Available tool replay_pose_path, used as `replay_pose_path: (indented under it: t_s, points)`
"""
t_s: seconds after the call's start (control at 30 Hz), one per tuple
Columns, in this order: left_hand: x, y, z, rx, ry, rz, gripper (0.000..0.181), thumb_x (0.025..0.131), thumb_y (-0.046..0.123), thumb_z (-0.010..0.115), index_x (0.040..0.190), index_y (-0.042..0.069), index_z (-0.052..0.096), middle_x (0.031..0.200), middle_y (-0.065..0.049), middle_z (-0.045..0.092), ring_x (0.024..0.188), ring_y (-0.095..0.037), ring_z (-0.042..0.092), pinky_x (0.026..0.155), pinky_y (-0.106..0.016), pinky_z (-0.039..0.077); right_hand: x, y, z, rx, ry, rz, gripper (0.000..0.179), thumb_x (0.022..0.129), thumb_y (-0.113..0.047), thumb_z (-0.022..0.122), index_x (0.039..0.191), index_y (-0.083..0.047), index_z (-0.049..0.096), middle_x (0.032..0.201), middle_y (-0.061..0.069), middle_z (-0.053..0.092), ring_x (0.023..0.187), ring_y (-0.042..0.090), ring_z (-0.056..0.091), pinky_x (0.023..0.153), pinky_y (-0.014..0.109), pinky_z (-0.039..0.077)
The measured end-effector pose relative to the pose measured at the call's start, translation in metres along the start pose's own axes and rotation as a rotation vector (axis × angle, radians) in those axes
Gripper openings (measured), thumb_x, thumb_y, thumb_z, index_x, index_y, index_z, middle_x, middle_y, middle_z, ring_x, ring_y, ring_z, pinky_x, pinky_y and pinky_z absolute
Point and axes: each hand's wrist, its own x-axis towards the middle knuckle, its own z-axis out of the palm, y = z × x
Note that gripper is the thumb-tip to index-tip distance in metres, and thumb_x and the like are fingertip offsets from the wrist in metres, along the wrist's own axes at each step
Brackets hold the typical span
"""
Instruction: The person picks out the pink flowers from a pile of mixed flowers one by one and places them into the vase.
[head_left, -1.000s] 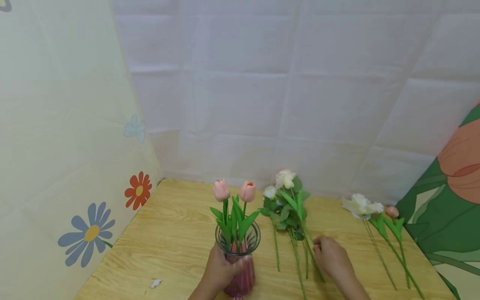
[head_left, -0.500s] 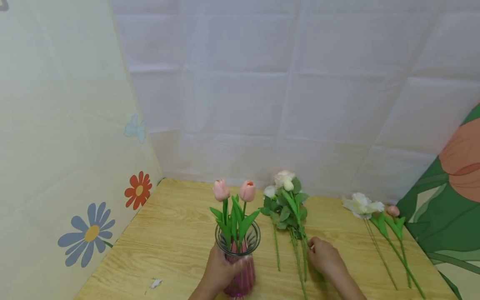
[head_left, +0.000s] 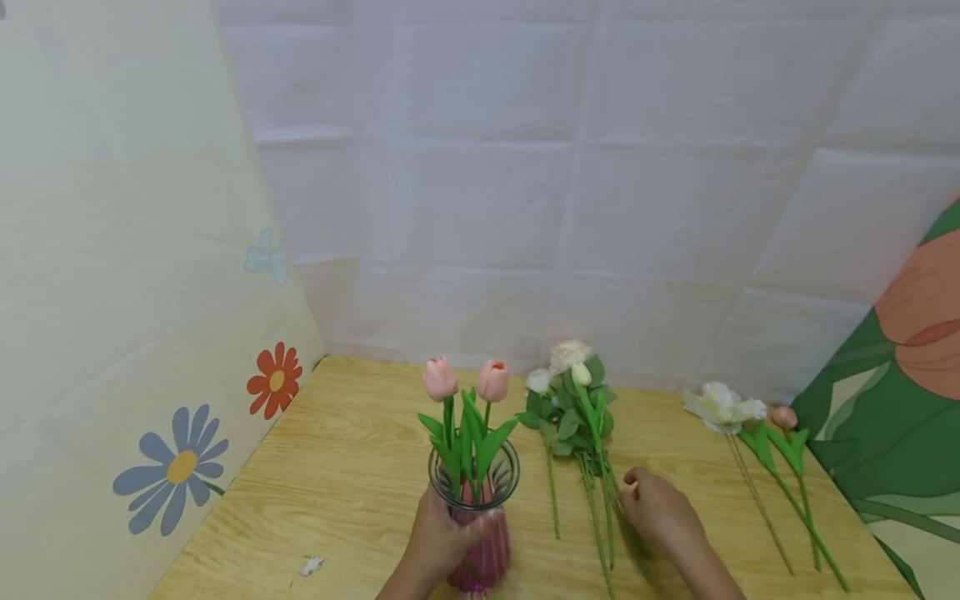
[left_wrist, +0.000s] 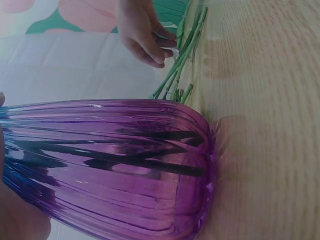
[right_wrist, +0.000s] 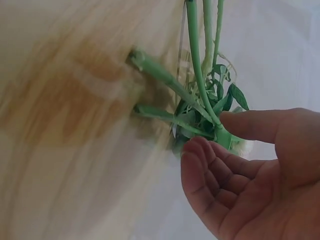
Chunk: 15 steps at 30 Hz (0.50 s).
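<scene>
My left hand grips a ribbed glass vase, purple-pink at its base, that stands on the table. Two pink tulips with green leaves rise from its mouth, and their dark stems show through the glass in the left wrist view. To the right, my right hand is beside the green stems of a white flower bunch. Its fingers bend loosely, with a gap to the thumb. The bunch has a pale rose, a white tulip bud and dark leaves.
Farther right lie a white flower and a pink tulip, with long stems toward the front. A small white scrap is on the wooden table at the left. A pale cloth hangs behind.
My right hand moves left with the white tulip's stem, bringing it against the other stems, then shifts slightly back right with its fingers loosened. My left hand stays on the vase.
</scene>
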Motion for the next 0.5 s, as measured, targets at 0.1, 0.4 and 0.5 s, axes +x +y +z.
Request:
replay_pose_path:
  t_s: [0.1,0.4,0.5]
  points:
    - [0.000,0.000,0.000,0.000,0.000,0.003,0.072,0.083,0.023,0.083,0.141,0.011,0.042,0.134,-0.012,0.059,0.125,-0.040,0.058,0.105,-0.048,0.052,0.000,0.002,-0.004,0.018,-0.027,0.021,0.040,0.099,-0.022,0.060,0.123,0.009,0.059,0.099,0.011,0.072,0.085,0.028,0.068,0.071,0.049,0.058]
    - [-0.001,0.001,0.000,0.006,0.005,0.000,0.073,0.082,0.021,0.083,0.141,0.011,0.041,0.135,-0.012,0.059,0.126,-0.042,0.056,0.105,-0.049,0.052,-0.003,0.013,-0.019,-0.008,-0.027,0.022,0.045,0.099,-0.024,0.062,0.126,0.011,0.056,0.111,0.026,0.068,0.092,0.040,0.067,0.072,0.054,0.057]
    - [-0.001,0.001,0.000,0.014,0.011,0.004,0.073,0.081,0.020,0.084,0.140,0.010,0.042,0.134,-0.012,0.059,0.125,-0.042,0.057,0.104,-0.048,0.052,-0.003,0.021,-0.024,-0.019,-0.042,0.023,0.047,0.100,-0.025,0.061,0.127,0.013,0.054,0.112,0.028,0.067,0.093,0.042,0.067,0.073,0.055,0.056]
